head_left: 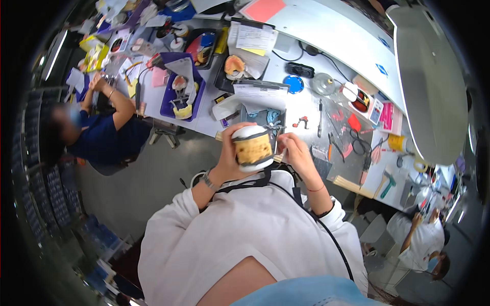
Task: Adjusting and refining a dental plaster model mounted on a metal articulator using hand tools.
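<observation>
My left hand (228, 155) wraps around a plaster dental model (253, 149), lifted in front of my chest at the table's near edge. The model has rounded white ends, a tan, blotchy middle and dark bands around it. Metal parts that look like a dental articulator (277, 130) stick out on its right. My right hand (297, 153) is beside that metal, with thumb and fingers pinched together. What lies between those fingertips is too small to make out. Just beyond the hands stands a grey tray (282, 113) with blue pieces and paper inside.
A purple bin (166, 104) and a black tray (220, 81) hold other dental models. Right of them lie a blue disc (293, 84), a glass burner (322, 84), a black pen (320, 118) and cables. A wooden ledge (352, 186) juts from the near edge. People sit at left and lower right.
</observation>
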A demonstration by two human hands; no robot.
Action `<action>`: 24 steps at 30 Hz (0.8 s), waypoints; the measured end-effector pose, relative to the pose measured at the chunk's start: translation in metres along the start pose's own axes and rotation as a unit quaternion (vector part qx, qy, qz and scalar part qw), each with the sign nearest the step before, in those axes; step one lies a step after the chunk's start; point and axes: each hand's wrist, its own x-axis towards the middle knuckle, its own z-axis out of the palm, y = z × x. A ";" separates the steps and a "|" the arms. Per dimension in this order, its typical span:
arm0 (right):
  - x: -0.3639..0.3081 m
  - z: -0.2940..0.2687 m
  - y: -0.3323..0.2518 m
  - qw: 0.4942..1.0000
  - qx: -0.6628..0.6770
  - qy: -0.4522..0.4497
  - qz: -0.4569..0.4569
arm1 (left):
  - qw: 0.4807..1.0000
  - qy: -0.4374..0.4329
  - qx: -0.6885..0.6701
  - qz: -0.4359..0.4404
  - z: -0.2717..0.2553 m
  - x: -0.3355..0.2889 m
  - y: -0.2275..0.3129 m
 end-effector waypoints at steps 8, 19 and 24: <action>0.012 -0.035 0.025 0.954 -0.281 0.090 -0.061 | 0.932 -0.168 0.321 -0.018 0.011 -0.003 -0.095; -0.006 0.049 0.017 0.865 -0.432 -0.089 -0.237 | 0.883 -0.195 0.427 0.024 0.026 -0.019 -0.119; -0.021 0.094 0.009 0.831 -0.452 -0.144 -0.291 | 0.893 -0.195 0.404 0.032 -0.011 -0.022 -0.099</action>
